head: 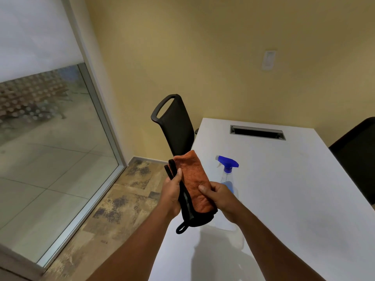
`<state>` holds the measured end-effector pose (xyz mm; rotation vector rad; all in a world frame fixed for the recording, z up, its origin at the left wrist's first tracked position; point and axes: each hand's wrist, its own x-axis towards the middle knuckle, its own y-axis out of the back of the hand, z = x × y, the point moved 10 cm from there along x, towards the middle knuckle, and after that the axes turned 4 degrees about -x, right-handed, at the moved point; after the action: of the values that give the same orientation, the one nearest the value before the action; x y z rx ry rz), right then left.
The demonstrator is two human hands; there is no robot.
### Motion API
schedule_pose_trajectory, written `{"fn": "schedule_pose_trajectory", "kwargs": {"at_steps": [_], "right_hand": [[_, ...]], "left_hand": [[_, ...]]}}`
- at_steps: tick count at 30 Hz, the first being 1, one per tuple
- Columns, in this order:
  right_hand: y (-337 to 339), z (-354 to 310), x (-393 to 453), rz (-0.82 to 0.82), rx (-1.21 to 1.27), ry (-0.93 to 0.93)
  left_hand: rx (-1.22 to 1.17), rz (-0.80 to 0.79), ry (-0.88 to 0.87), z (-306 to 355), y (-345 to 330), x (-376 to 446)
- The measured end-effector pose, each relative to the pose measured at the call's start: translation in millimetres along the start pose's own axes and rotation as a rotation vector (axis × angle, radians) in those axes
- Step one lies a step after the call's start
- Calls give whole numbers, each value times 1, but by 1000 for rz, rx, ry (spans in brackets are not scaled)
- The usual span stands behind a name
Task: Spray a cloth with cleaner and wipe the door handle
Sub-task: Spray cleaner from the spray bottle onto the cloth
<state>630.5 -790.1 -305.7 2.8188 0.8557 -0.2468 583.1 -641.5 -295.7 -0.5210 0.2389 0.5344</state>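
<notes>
Both hands are gripping the folded orange-and-black cloth (195, 187) upright over the left edge of the white table (294, 189). The left hand (172, 191) is wrapping around the black side with its thumb pressing the fold, while the right hand (220, 196) is pinching the orange face between thumb and fingers. Neither hand is free for the spray bottle (228, 179), which is standing on the table just behind the right hand, close to that left edge.

My worry is the reach: the right wrist is sitting so near the bottle that a careless turn could be knocking it over or off the edge onto the floor (113, 209). The cloth's black hanging loop is dangling below and could be snagging on the trigger. Spraying from too far off would be wetting the table instead of the cloth.

No door handle is showing from where I am standing, so I cannot tell where it is. A black chair (176, 126) is crowding the far left corner, and another dark chair (359, 159) is sitting at the right edge.
</notes>
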Motion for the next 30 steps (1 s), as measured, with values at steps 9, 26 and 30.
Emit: {"fn": "schedule_pose_trajectory", "kwargs": {"at_steps": [9,26,30], "right_hand": [[-79,-20,-12,-228,52,-36],[-275,-60,-46,-92,403,-143],[-326,-61,-49,-203,292,-245]], "left_hand": [[-137,10,-106,56,69,-31],[-220,235,-229,134,311,-107],[-257,319,-245,141,359,-123]]}}
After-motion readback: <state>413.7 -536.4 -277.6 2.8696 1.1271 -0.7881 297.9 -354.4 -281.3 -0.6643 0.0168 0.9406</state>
